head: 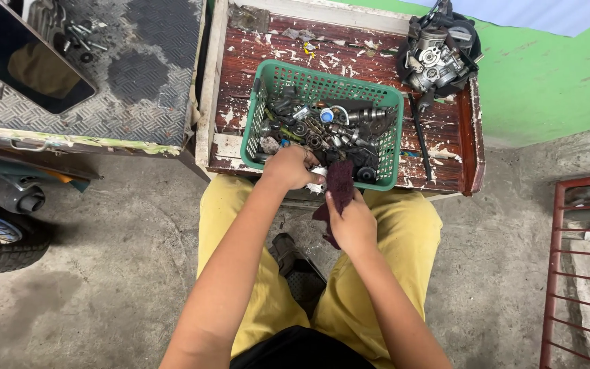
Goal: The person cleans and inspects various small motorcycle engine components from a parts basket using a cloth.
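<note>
Left hand (291, 166) pinches a small white part (317, 171) at the green basket (322, 85) rim, right hand (354, 222) just below grips a maroon rag (340, 184) running up toward it.

green plastic basket (389, 147), oily metal parts (336, 130), maroon cloth (340, 186), peeling wooden table (445, 130)

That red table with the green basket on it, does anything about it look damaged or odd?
Yes. The red table is badly worn: its paint has flaked off in white patches, with chips scattered behind the green basket. The basket hangs slightly over the front edge, where the left hand and the right hand, gripping a dark red cloth, work.
</note>
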